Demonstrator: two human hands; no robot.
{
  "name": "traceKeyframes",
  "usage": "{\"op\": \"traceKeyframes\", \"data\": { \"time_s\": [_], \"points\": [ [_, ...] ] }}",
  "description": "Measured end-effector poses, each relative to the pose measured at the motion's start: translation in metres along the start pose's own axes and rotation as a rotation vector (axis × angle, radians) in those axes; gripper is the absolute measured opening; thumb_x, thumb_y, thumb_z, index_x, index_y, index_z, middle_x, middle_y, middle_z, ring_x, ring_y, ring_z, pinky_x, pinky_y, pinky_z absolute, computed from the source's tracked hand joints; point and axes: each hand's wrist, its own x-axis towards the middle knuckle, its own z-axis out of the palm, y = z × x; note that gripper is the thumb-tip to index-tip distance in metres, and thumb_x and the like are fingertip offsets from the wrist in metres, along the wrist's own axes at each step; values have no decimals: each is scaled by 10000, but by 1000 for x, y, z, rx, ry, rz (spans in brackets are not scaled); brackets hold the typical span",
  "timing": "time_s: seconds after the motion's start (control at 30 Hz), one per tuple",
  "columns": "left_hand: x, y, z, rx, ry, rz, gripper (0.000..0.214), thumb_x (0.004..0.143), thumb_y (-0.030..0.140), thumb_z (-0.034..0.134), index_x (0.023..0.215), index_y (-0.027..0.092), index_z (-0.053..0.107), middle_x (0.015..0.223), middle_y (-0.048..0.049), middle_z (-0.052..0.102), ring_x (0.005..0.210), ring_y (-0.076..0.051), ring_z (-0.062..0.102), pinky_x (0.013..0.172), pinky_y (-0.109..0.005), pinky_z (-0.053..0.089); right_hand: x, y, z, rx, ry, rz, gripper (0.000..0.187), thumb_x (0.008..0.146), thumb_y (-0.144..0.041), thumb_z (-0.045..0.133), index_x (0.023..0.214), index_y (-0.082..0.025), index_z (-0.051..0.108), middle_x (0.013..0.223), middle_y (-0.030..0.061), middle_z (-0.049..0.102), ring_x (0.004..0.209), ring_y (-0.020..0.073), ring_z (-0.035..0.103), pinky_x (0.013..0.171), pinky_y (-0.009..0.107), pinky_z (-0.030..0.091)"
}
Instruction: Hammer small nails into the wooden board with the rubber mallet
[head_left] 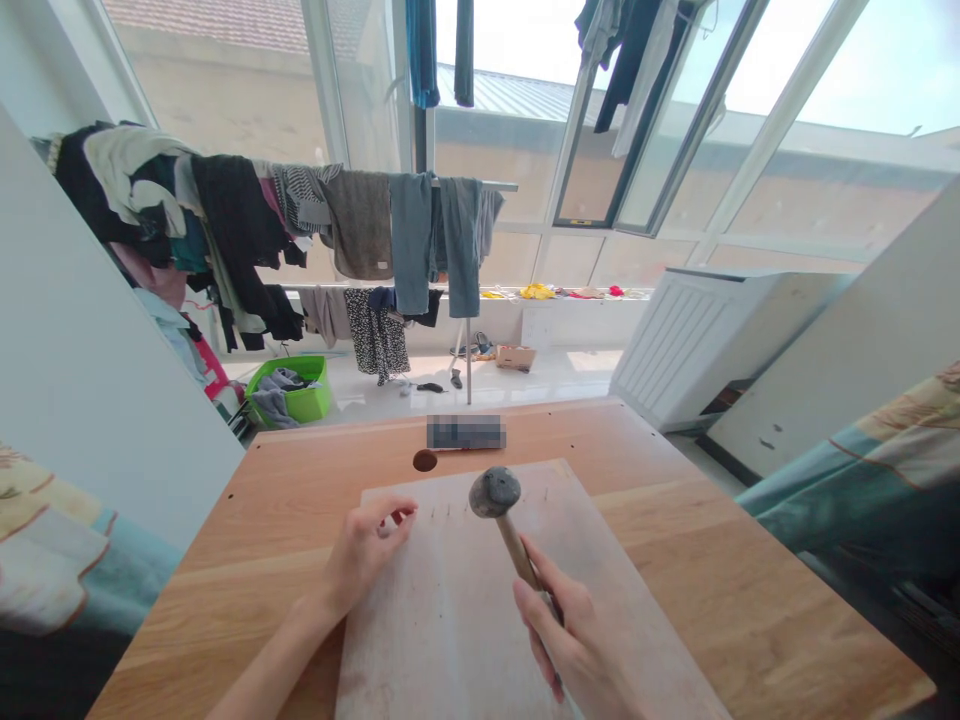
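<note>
My right hand (pixel 562 625) is wrapped round the wooden handle of a mallet (pixel 495 492) with a dark, rounded head. The mallet's head is raised over a pale wooden board (pixel 450 640). Several thin nails (pixel 448 510) stand upright in a row across the far part of this board, some partly hidden behind the mallet. At the board's left edge, my left hand (pixel 367 550) is closed, thumb and forefinger brought together beside the leftmost nails. Whatever those fingertips pinch is too small to make out.
The board lies on a wooden table (pixel 262 540) with a round hole (pixel 424 460). A blurred-out dark object (pixel 466 432) sits at its far edge. Beyond are a laundry rack (pixel 360 220), a green basket (pixel 307 400) and a white cabinet (pixel 690 340). Curtains hang at both sides.
</note>
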Motion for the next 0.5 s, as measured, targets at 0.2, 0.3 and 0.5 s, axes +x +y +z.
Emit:
{"op": "traceKeyframes", "data": {
  "time_s": [0.2, 0.3, 0.5],
  "points": [
    [-5, 3, 5, 19, 8, 35, 170, 891, 249, 593, 915, 237, 762, 861, -13, 783, 694, -160, 691, 718, -272, 588, 4, -12, 13, -21, -103, -20, 716, 999, -524, 496, 1565, -89, 447, 459, -141, 378, 334, 80, 335, 318, 161, 314],
    [-5, -1, 7, -1, 9, 4, 195, 891, 251, 588, 999, 233, 749, 843, -6, 771, 675, -155, 682, 705, -271, 585, 9, -20, 22, -8, -143, -43, 676, 1008, -501, 489, 1569, -126, 444, 484, -140, 383, 336, 71, 341, 316, 149, 307],
    [-5, -1, 9, -62, 33, 1, 242, 875, 252, 599, 1101, 241, 685, 821, 19, 743, 660, -145, 669, 689, -252, 568, 16, -28, 44, 0, -221, -69, 701, 1012, -523, 474, 1598, -143, 406, 448, -140, 391, 325, 83, 369, 318, 158, 328]
  ]
}}
